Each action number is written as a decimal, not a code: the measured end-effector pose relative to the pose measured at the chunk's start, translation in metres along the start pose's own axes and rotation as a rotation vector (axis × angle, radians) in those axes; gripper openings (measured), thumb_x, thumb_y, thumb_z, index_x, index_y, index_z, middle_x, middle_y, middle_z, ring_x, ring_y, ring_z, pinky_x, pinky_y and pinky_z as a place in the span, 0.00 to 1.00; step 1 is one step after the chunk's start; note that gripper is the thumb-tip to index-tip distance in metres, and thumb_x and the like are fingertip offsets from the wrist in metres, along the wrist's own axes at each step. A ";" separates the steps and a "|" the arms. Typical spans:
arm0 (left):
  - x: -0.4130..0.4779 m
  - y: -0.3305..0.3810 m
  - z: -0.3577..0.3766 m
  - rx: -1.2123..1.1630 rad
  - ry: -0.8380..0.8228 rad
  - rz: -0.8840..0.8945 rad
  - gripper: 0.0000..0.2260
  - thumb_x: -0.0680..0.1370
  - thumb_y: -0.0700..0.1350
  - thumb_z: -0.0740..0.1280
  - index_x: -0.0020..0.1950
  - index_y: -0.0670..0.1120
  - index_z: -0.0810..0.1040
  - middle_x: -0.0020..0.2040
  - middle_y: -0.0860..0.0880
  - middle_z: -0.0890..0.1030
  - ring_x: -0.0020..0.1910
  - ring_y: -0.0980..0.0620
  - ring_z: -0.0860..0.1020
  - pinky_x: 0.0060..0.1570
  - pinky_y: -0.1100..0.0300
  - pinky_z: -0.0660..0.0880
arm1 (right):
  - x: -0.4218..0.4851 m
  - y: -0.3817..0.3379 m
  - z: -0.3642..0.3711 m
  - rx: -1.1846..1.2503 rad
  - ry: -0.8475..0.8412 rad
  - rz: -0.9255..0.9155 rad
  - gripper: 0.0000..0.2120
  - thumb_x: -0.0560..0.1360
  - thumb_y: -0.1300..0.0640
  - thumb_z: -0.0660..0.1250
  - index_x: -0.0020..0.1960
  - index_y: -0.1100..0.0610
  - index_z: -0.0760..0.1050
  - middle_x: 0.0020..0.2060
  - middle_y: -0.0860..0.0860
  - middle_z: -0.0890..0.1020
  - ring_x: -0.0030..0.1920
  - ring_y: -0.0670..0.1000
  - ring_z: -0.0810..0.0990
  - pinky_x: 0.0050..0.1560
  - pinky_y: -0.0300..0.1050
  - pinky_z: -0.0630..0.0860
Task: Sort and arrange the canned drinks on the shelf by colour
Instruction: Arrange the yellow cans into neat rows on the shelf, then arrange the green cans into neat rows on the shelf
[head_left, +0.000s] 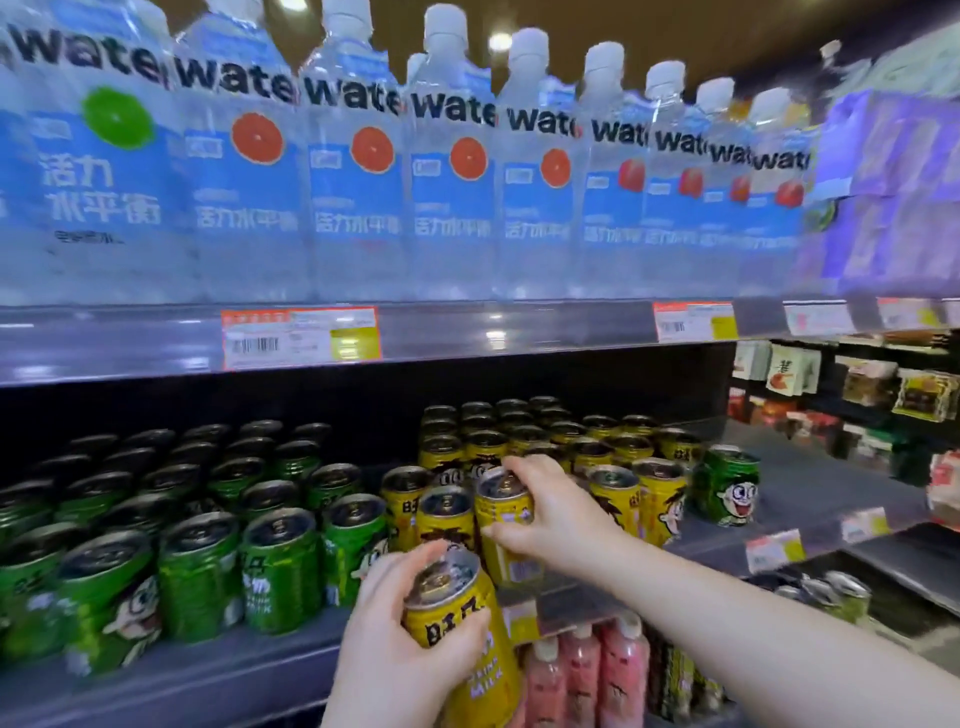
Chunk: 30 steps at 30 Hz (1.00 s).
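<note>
I see left hand (395, 639) grasping tilted yellow can (467, 639) just off shelf (234, 670) front | right hand (550, 512) gripping front-row can (506, 519) by its top, within yellow block (618, 499) | green cans (197, 545) left | lone green can (727, 488) right of block

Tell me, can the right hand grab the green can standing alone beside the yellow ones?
Probably, but not right now. The right hand is holding a yellow can. The lone green can has nothing in front, so once freed, the hand could likely reach it.
</note>
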<state>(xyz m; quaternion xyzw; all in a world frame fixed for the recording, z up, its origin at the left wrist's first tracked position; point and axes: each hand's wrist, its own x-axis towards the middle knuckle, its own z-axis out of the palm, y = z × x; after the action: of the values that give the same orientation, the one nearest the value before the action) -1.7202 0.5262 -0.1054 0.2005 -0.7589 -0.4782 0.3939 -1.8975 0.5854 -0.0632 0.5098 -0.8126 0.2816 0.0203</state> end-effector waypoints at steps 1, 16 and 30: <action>-0.002 0.000 0.001 0.015 0.032 -0.001 0.26 0.53 0.56 0.74 0.50 0.61 0.74 0.52 0.58 0.75 0.50 0.70 0.74 0.43 0.76 0.69 | 0.004 0.001 0.002 -0.010 -0.014 -0.017 0.39 0.71 0.44 0.69 0.75 0.54 0.55 0.71 0.50 0.62 0.69 0.52 0.66 0.69 0.45 0.65; 0.018 0.002 0.012 0.119 0.100 0.014 0.23 0.64 0.41 0.77 0.54 0.56 0.75 0.52 0.58 0.74 0.48 0.64 0.75 0.40 0.74 0.70 | 0.037 0.009 0.016 -0.333 -0.161 -0.044 0.38 0.71 0.46 0.70 0.73 0.59 0.58 0.70 0.58 0.65 0.70 0.58 0.65 0.66 0.53 0.69; 0.043 0.002 0.070 0.009 -0.040 0.026 0.26 0.51 0.61 0.69 0.49 0.67 0.71 0.52 0.63 0.72 0.49 0.67 0.73 0.44 0.69 0.68 | 0.013 0.065 -0.047 -0.244 0.158 -0.188 0.19 0.76 0.52 0.63 0.66 0.53 0.72 0.66 0.50 0.71 0.66 0.52 0.70 0.64 0.48 0.70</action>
<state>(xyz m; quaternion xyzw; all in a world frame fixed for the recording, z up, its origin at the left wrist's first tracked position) -1.8018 0.5376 -0.1023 0.1829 -0.7714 -0.4733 0.3841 -1.9702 0.6185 -0.0477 0.5537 -0.7854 0.2170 0.1718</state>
